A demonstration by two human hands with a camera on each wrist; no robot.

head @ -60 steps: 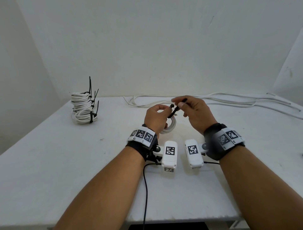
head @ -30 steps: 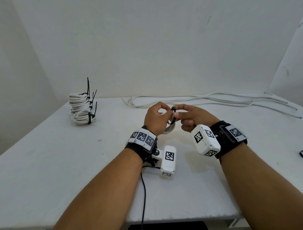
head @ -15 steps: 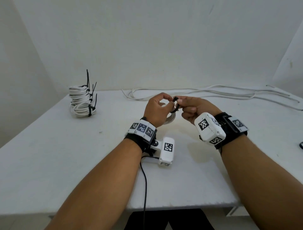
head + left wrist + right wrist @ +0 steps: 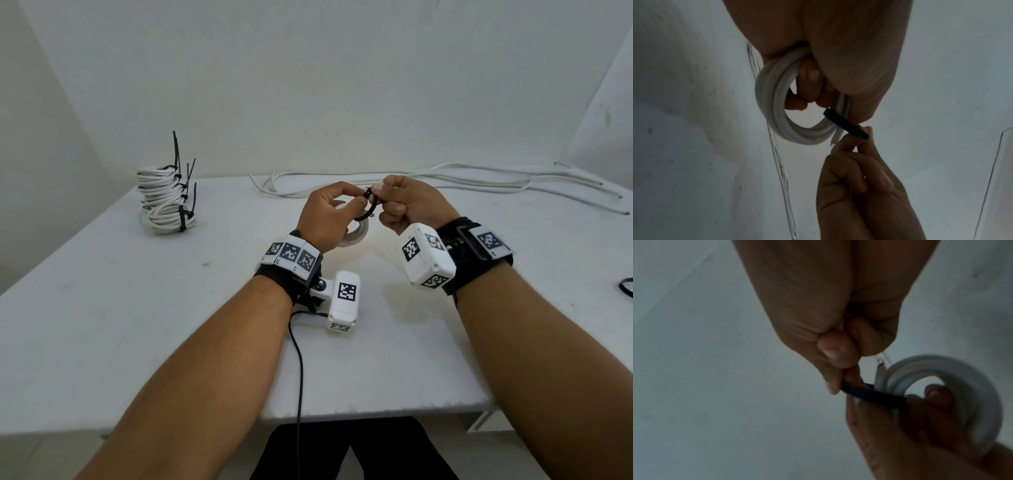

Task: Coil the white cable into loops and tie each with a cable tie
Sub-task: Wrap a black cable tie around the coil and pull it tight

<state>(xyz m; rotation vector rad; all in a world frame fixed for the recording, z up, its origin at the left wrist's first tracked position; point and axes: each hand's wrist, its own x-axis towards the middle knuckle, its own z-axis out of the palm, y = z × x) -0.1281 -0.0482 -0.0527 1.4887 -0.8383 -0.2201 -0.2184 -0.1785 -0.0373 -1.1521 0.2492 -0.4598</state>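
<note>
1. While both hands sit raised over the middle of the white table [image 4: 102, 325], we see the left hand [image 4: 327, 216] curled round a small white cable coil [image 4: 358, 234], fingers threaded through its opening.
2. In the left wrist view the coil [image 4: 777, 104] hangs below the palm at frame centre, with a cut cable end sticking out at its lower right.
3. We see a black cable tie [image 4: 368, 207] wrapped across the coil, between the two hands.
4. The right hand [image 4: 409, 205] pinches the tie's strap between thumb and forefinger; its other fingers are curled in.
5. In the right wrist view the strap [image 4: 871, 394] runs from that pinch toward the coil at lower right; the picture is blurred.
6. A stack of tied coils [image 4: 166, 198] stands at upper left on the table.
7. Loose white cable [image 4: 445, 178] lies along the table's far edge, upper right.
</note>
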